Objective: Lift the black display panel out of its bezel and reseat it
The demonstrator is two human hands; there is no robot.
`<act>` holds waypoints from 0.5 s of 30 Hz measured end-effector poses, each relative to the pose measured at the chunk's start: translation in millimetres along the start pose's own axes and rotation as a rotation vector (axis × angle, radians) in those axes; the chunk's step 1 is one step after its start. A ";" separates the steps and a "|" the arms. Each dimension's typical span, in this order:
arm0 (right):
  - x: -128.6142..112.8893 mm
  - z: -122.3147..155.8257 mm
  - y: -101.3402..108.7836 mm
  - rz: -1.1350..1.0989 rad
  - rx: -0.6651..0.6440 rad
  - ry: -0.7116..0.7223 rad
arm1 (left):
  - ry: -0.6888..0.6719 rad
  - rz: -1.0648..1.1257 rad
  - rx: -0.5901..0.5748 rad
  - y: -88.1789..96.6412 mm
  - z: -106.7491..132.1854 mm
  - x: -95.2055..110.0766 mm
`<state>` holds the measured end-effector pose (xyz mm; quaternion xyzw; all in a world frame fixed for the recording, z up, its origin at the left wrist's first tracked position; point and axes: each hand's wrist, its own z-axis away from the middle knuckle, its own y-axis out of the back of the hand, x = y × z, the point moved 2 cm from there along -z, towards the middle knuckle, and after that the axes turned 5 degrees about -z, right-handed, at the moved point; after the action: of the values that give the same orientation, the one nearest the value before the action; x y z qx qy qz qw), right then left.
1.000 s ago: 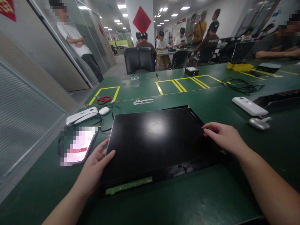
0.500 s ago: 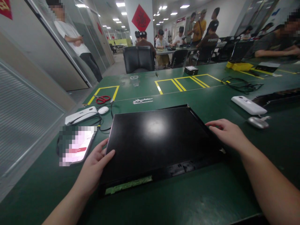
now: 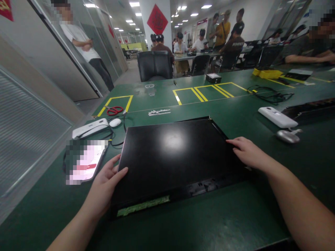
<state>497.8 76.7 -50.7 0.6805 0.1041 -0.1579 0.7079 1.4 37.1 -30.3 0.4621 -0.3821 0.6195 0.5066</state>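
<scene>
While the left hand [image 3: 106,181] grips the left edge of the black screen [image 3: 157,157], thumb on top and fingers at the side, the right hand [image 3: 247,152] extends its index finger to the opposite edge; whether it pinches cannot be told. The screen lies on the green table [image 3: 209,223], right of the phone [image 3: 90,162].

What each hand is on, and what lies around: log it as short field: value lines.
Left hand: on the left edge of the dark panel, thumb over the top
Right hand: index fingertip at the panel's right edge
Panel: lying face up, glossy, light reflected on it
Near edge: green strip, toward the left
Surface: green table
Left of panel: phone, screen lit
Beyond: red-handled scissors, clear cup
</scene>
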 end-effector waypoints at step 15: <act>-6.1 1.2 3.6 -0.126 0.041 -0.054 | 0.009 -0.035 0.012 -8.7 10.4 8.9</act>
<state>493.4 76.0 -45.1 0.6826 0.1245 -0.2225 0.6848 11.3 31.5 -18.8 0.4691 -0.3680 0.6149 0.5162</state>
